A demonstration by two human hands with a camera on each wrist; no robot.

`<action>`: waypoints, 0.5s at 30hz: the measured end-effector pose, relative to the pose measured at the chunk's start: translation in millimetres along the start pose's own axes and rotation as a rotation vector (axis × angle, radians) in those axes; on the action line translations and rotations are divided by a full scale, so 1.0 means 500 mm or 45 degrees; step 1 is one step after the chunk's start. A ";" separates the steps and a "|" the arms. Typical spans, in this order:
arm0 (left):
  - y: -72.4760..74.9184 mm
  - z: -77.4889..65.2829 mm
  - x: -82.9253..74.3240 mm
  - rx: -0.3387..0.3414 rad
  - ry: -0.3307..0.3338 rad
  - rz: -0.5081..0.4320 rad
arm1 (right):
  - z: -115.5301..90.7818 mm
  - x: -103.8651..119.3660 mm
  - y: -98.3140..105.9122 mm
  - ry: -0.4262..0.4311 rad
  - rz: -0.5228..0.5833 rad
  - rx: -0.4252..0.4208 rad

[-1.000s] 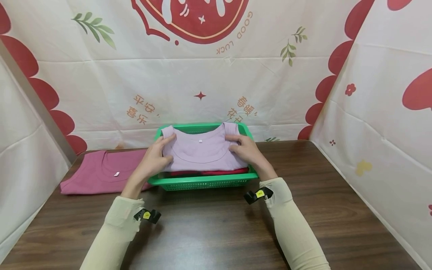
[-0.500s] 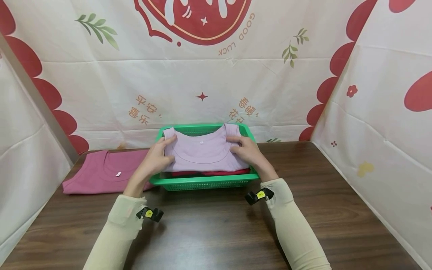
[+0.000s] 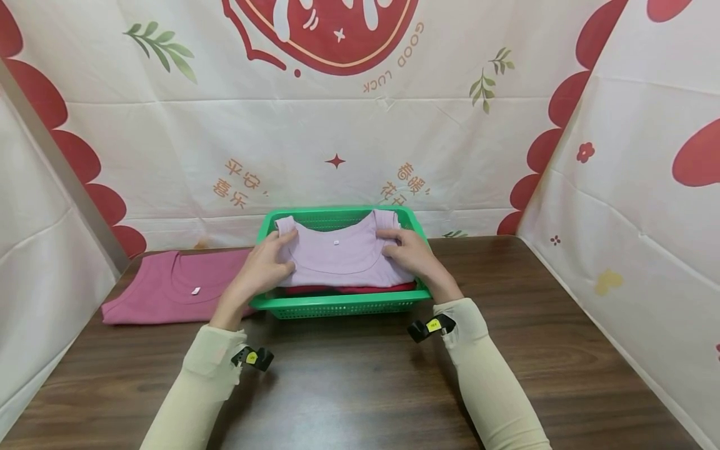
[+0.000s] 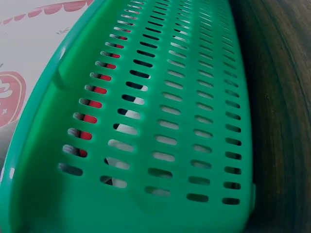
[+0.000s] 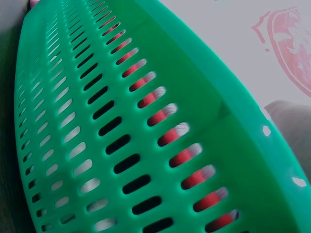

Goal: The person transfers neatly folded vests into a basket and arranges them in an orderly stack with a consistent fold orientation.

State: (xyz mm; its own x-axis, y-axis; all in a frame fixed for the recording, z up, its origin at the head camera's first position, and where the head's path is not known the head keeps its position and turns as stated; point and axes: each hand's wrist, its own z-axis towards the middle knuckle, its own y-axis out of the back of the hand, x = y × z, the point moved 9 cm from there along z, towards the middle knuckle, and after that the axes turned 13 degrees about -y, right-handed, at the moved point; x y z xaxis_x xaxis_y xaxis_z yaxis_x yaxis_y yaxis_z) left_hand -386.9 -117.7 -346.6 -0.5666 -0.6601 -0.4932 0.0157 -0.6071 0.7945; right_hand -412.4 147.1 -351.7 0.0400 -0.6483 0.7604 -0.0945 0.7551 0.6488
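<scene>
A folded lavender tank top (image 3: 336,257) lies in the green plastic basket (image 3: 343,305), on top of red cloth (image 3: 377,289). My left hand (image 3: 263,265) holds its left side, thumb and index finger spread near the shoulder strap. On the opposite side my right hand (image 3: 413,252) pinches the edge below the other strap. The fingers behind the fabric are hidden. Both wrist views look at the slotted wall of the basket (image 4: 165,111), where red and pale cloth shows through the slots; in the right wrist view the basket wall (image 5: 121,116) fills most of the frame.
A folded dark pink tank top (image 3: 169,303) lies on the brown wooden table (image 3: 337,381), left of the basket and partly behind my left forearm. A white printed curtain (image 3: 315,137) hangs close behind the basket, with more fabric on both sides.
My left hand has shifted slightly right, drawing the lavender top's left side inward, and its neckline sits a little lower. My right hand stays nearly still.
</scene>
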 end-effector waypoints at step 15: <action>-0.003 0.001 -0.003 0.030 -0.015 0.008 | 0.000 -0.005 -0.012 0.005 -0.068 0.051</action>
State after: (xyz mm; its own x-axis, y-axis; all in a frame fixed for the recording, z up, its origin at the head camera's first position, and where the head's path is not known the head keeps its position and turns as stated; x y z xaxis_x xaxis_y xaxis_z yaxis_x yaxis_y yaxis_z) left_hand -386.6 -115.4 -347.0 -0.5764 -0.6586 -0.4838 0.0003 -0.5921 0.8058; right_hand -411.8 143.9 -357.4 0.0503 -0.6873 0.7246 -0.1316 0.7146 0.6870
